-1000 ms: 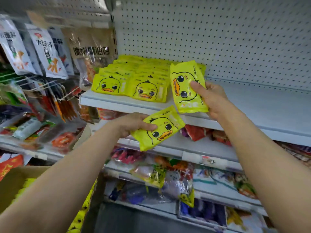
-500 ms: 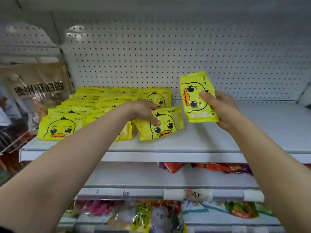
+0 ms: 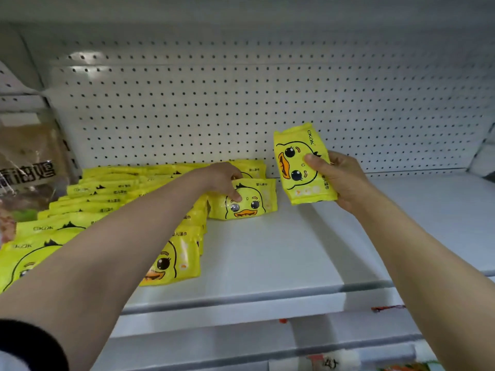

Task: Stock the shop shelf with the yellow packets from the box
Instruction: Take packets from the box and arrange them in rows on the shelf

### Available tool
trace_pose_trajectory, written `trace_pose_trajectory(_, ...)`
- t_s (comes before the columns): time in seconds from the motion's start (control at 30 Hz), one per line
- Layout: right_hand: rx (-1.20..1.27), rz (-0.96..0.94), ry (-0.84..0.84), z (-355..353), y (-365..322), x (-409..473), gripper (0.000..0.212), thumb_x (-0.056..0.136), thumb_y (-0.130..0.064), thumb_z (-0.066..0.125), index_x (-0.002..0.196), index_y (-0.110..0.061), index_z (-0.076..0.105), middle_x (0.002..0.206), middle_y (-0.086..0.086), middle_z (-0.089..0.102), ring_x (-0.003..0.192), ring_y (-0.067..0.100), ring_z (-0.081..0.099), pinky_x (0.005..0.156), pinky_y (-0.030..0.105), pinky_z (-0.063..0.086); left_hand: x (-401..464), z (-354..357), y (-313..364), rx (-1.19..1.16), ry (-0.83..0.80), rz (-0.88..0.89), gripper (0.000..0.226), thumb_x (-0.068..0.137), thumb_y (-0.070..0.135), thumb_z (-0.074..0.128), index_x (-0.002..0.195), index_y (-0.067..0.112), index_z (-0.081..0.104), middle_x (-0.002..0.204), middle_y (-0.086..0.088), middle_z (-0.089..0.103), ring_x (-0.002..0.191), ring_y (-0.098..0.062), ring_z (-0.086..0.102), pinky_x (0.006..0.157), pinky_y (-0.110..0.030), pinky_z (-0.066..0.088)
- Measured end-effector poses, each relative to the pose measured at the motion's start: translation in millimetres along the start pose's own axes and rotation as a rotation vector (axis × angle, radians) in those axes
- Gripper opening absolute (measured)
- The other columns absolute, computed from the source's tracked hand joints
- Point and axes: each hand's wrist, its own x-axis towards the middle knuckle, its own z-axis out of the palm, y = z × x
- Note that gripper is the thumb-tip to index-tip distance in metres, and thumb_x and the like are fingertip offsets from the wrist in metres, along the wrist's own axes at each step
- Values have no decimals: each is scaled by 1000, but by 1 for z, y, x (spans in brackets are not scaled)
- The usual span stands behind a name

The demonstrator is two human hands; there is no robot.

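1. Far left there's a brownish hanging bag [image 3: 29, 162] with big printed characters on it. Not part of the job, just the neighbouring stock.
2. Next over, the rows of yellow packets [image 3: 107, 194] already fill the left part of the white shelf [image 3: 267, 258], overlapping like roof tiles from the pegboard back panel [image 3: 241, 103] out to the front edge. So a decent chunk looks done already.
3. The left hand [image 3: 222, 178] reaches in at the back and grips one duck packet [image 3: 245, 200], thumb on its face and fingers curled over the top edge. Its bottom edge looks like it's touching the shelf, right beside the stocked rows and in front of another packet at the back. I'd say it's starting a new column.
4. The right hand [image 3: 337, 178] holds a second packet [image 3: 302, 164] up in the air, turned sideways, thumb across the duck's face and fingers wrapped round behind. Clear of the shelf, so that one is queued up next.
5. Everything right of that is bare shelf, so plenty of room left. The box isn't in view, so I can't tell how many packets remain.
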Motion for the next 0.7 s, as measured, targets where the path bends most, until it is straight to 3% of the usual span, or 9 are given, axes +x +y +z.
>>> trace_pose_trajectory(0.1,14,-6,1,7,3,11,24,85,-20,74,107,-10,70,100,11,76,87,25,75,69,38,61,19,0,-7,50,67,12,65,73,30,83,129,17,53,128,-2,55,114,-21,51,87,-27,42)
trace_pose_trajectory(0.23,6,-3,1,11,5,20,24,85,-18,75,107,-10,70,98,8,77,84,22,75,64,34,60,34,1,-14,89,127,59,54,73,23,83,120,16,56,117,-4,61,99,-18,52,80,-30,45)
trace_pose_trajectory(0.37,-13,15,-9,6,7,25,37,81,-21,77,115,-7,69,101,9,76,88,25,75,68,36,61,39,3,-19,128,196,75,52,71,23,83,117,21,59,108,1,58,106,-22,55,83,-34,48)
trace_pose_trajectory(0.7,-139,-1,-84,-11,-4,34,21,83,-20,77,103,-16,72,96,5,77,85,22,75,73,37,61,31,16,-16,249,374,-33,68,66,38,85,120,19,50,120,-6,49,117,-27,45,87,-38,43)
